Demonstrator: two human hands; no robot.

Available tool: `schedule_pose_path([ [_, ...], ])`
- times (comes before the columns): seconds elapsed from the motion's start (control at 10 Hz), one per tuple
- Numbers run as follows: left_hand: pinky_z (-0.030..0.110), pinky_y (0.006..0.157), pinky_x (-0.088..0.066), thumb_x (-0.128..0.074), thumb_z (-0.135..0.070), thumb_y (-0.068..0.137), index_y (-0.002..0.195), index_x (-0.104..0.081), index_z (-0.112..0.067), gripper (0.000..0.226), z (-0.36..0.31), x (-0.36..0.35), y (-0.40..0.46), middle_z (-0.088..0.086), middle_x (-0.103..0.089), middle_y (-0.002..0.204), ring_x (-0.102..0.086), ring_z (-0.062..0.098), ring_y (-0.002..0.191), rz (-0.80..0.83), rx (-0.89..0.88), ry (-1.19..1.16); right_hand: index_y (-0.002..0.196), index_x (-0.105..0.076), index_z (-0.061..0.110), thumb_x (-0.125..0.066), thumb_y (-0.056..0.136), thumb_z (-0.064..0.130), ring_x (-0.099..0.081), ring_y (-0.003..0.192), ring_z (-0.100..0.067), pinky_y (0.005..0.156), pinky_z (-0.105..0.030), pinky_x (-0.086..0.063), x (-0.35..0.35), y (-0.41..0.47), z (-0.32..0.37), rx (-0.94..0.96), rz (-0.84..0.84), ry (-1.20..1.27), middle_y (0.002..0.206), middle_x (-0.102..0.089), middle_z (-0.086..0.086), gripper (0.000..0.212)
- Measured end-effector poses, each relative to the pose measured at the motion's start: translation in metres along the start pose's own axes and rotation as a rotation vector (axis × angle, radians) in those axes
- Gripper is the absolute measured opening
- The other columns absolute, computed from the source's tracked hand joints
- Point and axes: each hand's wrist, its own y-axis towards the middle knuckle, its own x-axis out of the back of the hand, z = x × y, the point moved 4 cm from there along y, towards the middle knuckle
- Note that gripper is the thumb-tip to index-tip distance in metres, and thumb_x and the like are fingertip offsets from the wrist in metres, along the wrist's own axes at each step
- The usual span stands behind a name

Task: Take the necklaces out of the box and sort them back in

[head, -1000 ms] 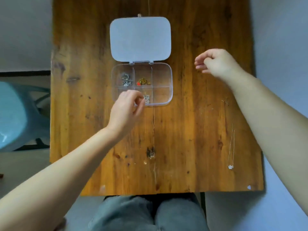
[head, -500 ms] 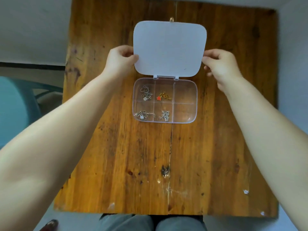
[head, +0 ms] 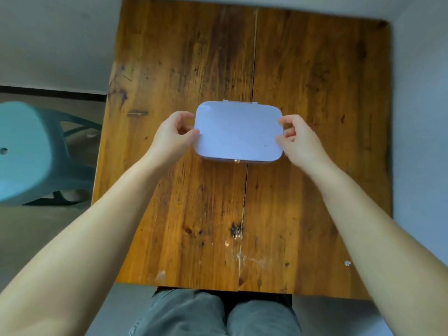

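Head-worn view, straight down over table [head: 184, 214].

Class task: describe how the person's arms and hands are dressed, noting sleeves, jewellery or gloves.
Both forearms are bare up to the frame edge, with no sleeve showing. The left hand and right hand wear no gloves, and no rings, watch or bracelet are visible.

Worn wooden table [head: 303, 93], teal plastic chair [head: 29, 154] left, grey floor [head: 36, 238].

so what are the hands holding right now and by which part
Both hold the closed box by its short ends: the left hand at its left edge, the right hand at its right edge, fingertips on the lid.
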Motion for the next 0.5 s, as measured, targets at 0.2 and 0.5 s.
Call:
schedule_pose_path([
  [0.2, 0.017, 0.056, -0.035, -0.058, -0.02, 0.086, 0.12, -0.055, -0.017, 0.035, -0.001, -0.004, 0.003, -0.005, -0.057, 0.082, -0.052, 0.01, 0.072, -0.049, -0.075, 0.212, 0.129, -0.044, 0.022, -0.055, 0.094, 0.018, -0.054, 0.083, -0.011, 0.059, -0.01, -0.039, -0.007, 0.002, -0.002, 0.038, -0.075, -0.1, 0.111, -0.05, -0.001, 0.037],
  [0.5, 0.021, 0.064, -0.039, -0.055, -0.023, 0.089, 0.13, -0.044, -0.017, 0.042, 0.002, -0.012, -0.016, 0.005, -0.057, 0.101, -0.052, 0.016, 0.082, -0.026, -0.045, 0.35, 0.129, -0.046, 0.018, -0.055, 0.094, 0.023, -0.054, 0.095, -0.015, 0.066, -0.015, -0.042, 0.006, -0.014, 0.011, 0.02, -0.032, -0.178, 0.124, -0.053, -0.007, 0.036],
])
